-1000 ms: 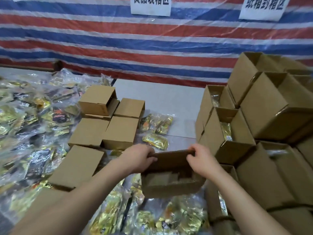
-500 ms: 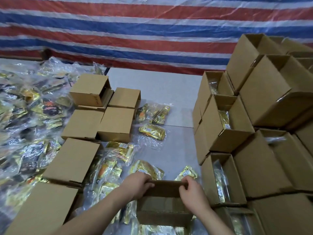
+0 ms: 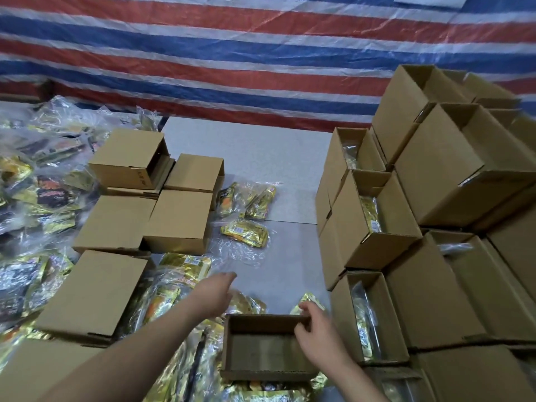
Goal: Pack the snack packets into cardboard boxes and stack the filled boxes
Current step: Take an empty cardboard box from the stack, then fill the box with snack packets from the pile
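Note:
An empty open cardboard box (image 3: 262,348) sits low in the middle on top of snack packets. My right hand (image 3: 317,332) grips its far right rim. My left hand (image 3: 213,291) is off the box, fingers relaxed, stretched forward over the gold snack packets (image 3: 185,266) just left of it. More gold packets in clear bags (image 3: 245,232) lie on the grey table (image 3: 261,158) ahead. A stack of filled boxes (image 3: 374,219) with packets showing in their open tops rises on the right.
Several closed or upturned cardboard boxes (image 3: 116,221) stand in a group on the left. A large heap of bagged snack packets (image 3: 32,198) covers the far left. A red, white and blue striped tarp (image 3: 232,53) hangs behind the table.
The box came down toward me onto the packets. My left hand let go of its rim and reached forward to the left; my right hand kept its hold.

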### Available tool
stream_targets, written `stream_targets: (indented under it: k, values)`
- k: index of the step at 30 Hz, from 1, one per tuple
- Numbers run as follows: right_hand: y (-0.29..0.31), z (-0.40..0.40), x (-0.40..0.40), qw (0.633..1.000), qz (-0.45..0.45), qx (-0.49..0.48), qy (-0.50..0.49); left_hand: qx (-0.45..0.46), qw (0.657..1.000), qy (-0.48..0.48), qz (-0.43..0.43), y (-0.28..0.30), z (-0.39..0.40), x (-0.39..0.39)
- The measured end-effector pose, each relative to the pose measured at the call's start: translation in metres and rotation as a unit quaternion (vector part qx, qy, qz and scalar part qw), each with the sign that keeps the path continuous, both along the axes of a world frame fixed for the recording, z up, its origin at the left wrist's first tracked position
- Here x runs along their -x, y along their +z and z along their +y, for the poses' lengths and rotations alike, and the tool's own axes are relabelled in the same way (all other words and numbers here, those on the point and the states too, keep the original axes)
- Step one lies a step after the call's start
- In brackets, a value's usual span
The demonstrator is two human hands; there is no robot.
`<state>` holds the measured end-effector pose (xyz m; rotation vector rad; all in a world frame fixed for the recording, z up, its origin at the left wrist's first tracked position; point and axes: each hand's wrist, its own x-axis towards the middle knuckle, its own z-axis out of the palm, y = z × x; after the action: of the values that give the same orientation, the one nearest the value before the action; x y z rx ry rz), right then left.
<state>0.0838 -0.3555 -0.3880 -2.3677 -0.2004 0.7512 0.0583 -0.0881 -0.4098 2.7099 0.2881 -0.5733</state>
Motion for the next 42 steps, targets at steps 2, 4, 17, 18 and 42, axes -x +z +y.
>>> stream_targets:
  k: [2,4,17,18,42]
  values:
    - [0.001,-0.002,0.0,1.0,-0.005,-0.004,0.018,-0.105,0.984,-0.129,0.064,-0.013,0.005,-0.011]
    - [0.003,-0.002,0.0,0.999,-0.014,-0.003,0.035,-0.169,0.959,-0.209,0.086,-0.024,0.0,-0.017]
    - [0.006,-0.001,-0.005,0.998,-0.03,0.012,0.047,-0.192,0.956,-0.207,0.084,-0.086,-0.005,-0.015]
    - [0.005,-0.001,-0.006,0.998,-0.029,0.01,0.045,-0.181,0.962,-0.191,0.078,-0.086,-0.002,-0.014]
    - [0.15,0.092,-0.067,0.809,0.176,-0.549,-0.114,0.226,0.928,0.108,-0.275,0.191,-0.067,-0.045]
